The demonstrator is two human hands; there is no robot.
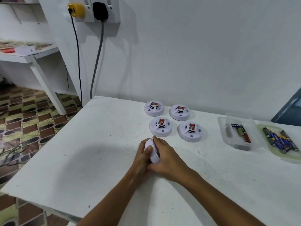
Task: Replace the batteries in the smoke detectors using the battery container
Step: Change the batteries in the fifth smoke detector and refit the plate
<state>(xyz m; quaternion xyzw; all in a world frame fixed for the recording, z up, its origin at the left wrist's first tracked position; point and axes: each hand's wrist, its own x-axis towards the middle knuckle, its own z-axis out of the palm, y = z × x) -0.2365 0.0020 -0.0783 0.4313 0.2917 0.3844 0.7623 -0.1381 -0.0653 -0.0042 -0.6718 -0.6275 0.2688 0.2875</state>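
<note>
A white round smoke detector (153, 154) is held on edge just above the table, between both hands. My left hand (144, 158) grips its left side, thumb across the face. My right hand (167, 158) wraps over its right rim. Several more white smoke detectors with red labels sit beyond: one (153, 108), another (180, 112), a third (161, 126) and the nearest right one (190, 131). A clear battery container (236, 129) at the right holds a few batteries. Its lid (280, 141) lies beside it with several blue and dark batteries.
The white table (101, 152) ends at a left edge over a patterned floor. A white wall stands behind, with sockets, a yellow plug (76, 9) and a black plug (100, 11) whose cables hang down past the table's back left corner. A white shelf (26, 54) is far left.
</note>
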